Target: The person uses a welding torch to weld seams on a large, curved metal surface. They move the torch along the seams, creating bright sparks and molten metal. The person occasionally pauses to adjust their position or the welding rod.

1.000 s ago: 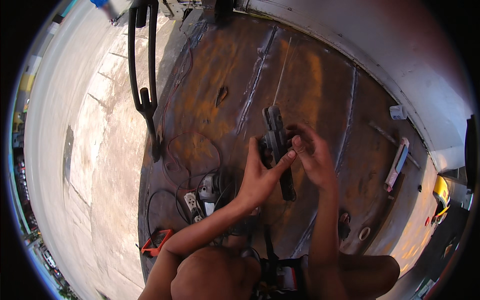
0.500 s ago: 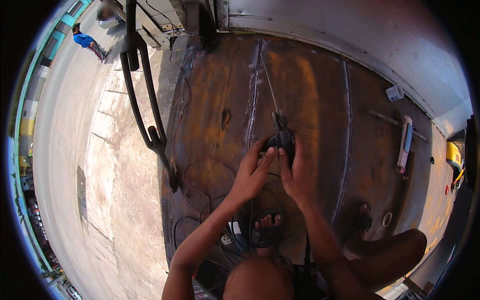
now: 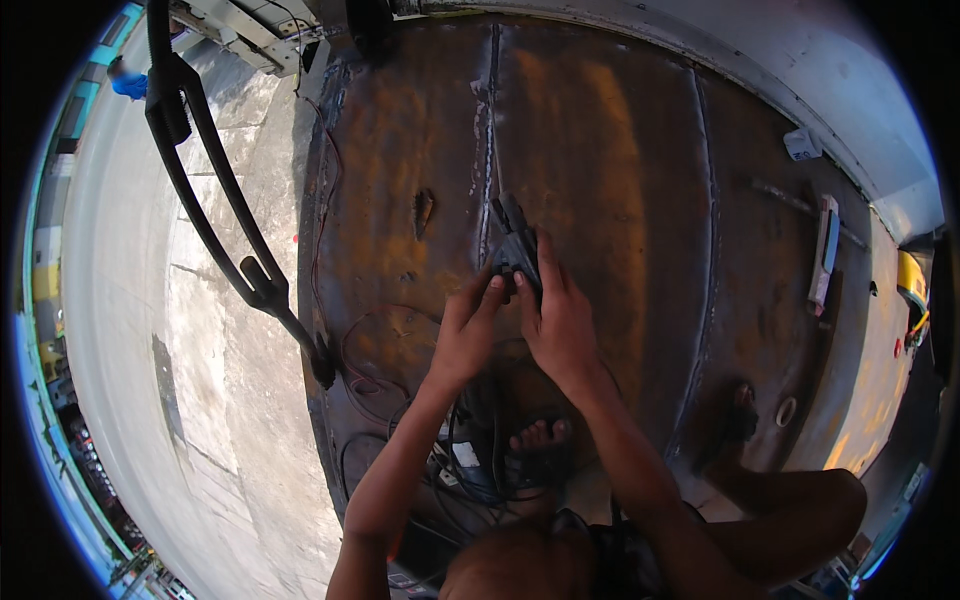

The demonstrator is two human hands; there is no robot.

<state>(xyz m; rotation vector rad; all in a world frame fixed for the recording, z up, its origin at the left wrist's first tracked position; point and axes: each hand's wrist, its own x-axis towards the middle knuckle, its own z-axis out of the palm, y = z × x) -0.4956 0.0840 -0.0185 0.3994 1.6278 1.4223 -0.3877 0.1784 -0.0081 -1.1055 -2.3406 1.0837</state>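
Observation:
Both hands are closed around a black welding electrode holder [image 3: 518,248] in the middle of the view. My left hand [image 3: 466,332] has its thumb on the near end of the holder. On the other side, my right hand [image 3: 560,330] wraps it with the index finger stretched along its side. A thin electrode rod [image 3: 496,160] points away from the holder's jaws, lying nearly in line with a weld seam [image 3: 489,130] on the rusty brown steel floor [image 3: 580,150]. Whether the rod's tip touches the seam I cannot tell.
Cables [image 3: 365,385] coil by my feet beside a dark case with a white label [image 3: 465,455]. A black metal linkage [image 3: 215,180] stands at the left edge. Rightward lie a white cup [image 3: 802,144], a long narrow box [image 3: 825,255] and a ring [image 3: 786,411]. A person in blue [image 3: 127,80] is far left.
Both hands have shifted left with the electrode holder. The rod has moved close along the left seam. The whole view has shifted slightly, and the person in blue now sits nearer its edge.

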